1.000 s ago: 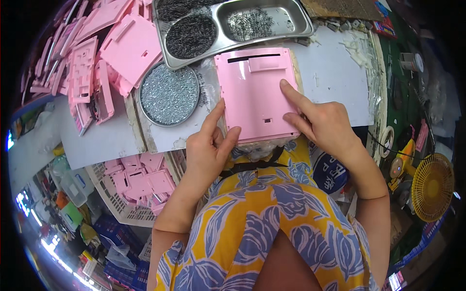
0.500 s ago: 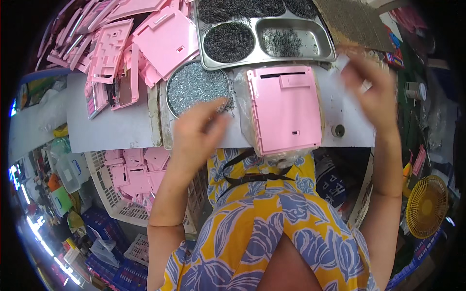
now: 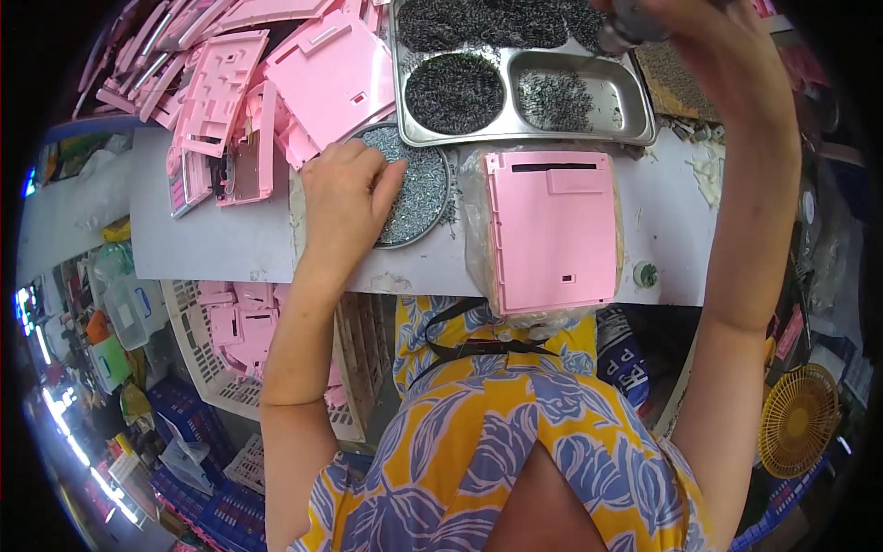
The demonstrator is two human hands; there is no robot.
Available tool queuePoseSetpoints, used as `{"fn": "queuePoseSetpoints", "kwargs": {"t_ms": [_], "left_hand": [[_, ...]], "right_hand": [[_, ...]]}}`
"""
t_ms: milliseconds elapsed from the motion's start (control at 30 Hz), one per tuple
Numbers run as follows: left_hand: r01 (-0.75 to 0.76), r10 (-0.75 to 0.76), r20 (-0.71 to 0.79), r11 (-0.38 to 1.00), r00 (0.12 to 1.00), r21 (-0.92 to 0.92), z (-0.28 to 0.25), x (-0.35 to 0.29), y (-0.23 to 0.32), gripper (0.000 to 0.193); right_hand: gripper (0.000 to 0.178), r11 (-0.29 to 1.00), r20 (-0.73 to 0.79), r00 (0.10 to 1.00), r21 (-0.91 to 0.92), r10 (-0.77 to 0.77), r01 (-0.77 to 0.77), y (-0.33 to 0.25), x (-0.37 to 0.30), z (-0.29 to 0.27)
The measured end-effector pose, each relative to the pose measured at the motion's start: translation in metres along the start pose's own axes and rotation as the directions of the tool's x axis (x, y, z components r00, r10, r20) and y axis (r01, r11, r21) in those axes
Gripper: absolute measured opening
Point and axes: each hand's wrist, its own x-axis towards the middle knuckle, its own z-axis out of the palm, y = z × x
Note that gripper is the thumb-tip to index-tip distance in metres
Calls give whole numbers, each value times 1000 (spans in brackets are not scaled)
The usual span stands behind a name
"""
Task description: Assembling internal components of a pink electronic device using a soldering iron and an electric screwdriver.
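While pink parts lie heaped leftmost: left hand, fingers curled, at round dish of silvery bits, placed seemingly for easy reach; grasp of any, not discernible. Metal tray, dark bits divided by compartments. Pink panel, flat on plastic-wrapped pad, probably for cushioning. Right hand, gripping grey tool.
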Motion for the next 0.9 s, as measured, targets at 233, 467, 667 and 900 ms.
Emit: {"fn": "queuePoseSetpoints", "kwargs": {"t_ms": [233,467,667,900], "left_hand": [[45,-39,97,997,995,-65,-5,-6,33,18],[-56,54,-24,992,998,-109,-1,-11,21,9],[-383,385,-83,822,919,-421,-2,-17,99,20],[-497,454,-210,741,866,-452,14,-20,128,24]], "right_hand": [[70,976,148,973,149,-179,157,51,-83,-9],[69,978,-2,989,154,-145,143,41,-119,-2],[58,926,-86,995,369,-56,84,19,-143,24],[46,870,-46,995,483,-90,101,10,-171,22]]}}
